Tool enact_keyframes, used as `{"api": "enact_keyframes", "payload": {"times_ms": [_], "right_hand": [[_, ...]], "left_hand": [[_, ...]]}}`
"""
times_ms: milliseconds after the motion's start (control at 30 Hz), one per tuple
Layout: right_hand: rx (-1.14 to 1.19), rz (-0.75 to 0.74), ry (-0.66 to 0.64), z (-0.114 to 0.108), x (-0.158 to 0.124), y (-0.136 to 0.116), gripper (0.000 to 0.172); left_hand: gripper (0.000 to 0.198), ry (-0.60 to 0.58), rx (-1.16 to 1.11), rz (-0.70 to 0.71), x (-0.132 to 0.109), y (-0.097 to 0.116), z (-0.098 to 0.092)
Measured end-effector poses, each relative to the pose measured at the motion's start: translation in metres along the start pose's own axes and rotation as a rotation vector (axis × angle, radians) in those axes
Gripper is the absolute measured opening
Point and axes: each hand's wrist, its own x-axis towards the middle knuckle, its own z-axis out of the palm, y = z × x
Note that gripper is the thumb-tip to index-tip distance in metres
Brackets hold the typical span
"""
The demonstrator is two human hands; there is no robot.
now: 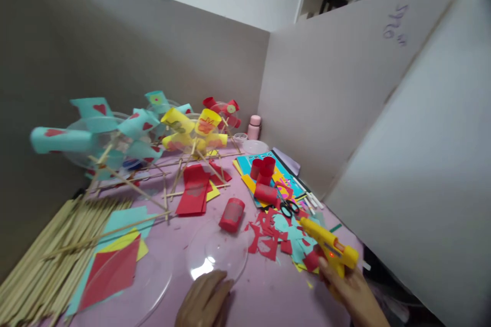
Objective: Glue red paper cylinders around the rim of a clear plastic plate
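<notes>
My right hand point(351, 291) grips a yellow glue gun point(330, 246) at the lower right, its nozzle pointing up-left over red and teal paper scraps point(274, 237). My left hand point(205, 300) rests near the bottom centre with fingers curled down, touching the near edge of a clear plastic disc point(218, 250). A red paper roll point(231, 214) lies just beyond that disc on the pink table point(264, 294).
Paper windmills in teal point(97, 135), yellow point(194, 133) and red point(224, 110) stand at the back. A bundle of wooden sticks point(46, 258) lies at the left. Red rolls point(264, 176), scissors point(289, 208), coloured paper sheets point(115, 260) and a pink bottle point(253, 127) sit around. White partition walls enclose the table.
</notes>
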Motion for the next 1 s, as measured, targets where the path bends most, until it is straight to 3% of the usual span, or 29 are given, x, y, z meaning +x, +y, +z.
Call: {"api": "enact_keyframes", "payload": {"times_ms": [167,300,500,700,900,1000], "right_hand": [[0.067,-0.034,-0.367,0.042,-0.017,-0.021,0.048],[-0.111,-0.084,-0.506,0.055,-0.009,-0.027,0.045],[-0.43,-0.261,-0.548,0.062,0.002,-0.043,0.038],[-0.645,-0.481,-0.596,0.07,0.01,-0.057,0.036],[-0.692,-0.429,-0.711,0.078,0.021,-0.059,0.033],[-0.691,-0.448,-0.682,0.08,0.023,-0.056,0.033]], "left_hand": [[0.031,-0.083,0.147,-0.065,0.008,0.006,-0.006],[0.035,-0.158,0.168,-0.062,0.004,0.0,0.001],[0.031,-0.104,0.114,-0.004,-0.007,-0.014,0.012],[0.03,-0.203,0.129,0.016,-0.007,-0.017,0.006],[0.029,-0.159,0.089,0.01,0.003,-0.017,-0.001],[0.031,-0.116,0.096,0.005,0.006,-0.018,-0.002]]}}
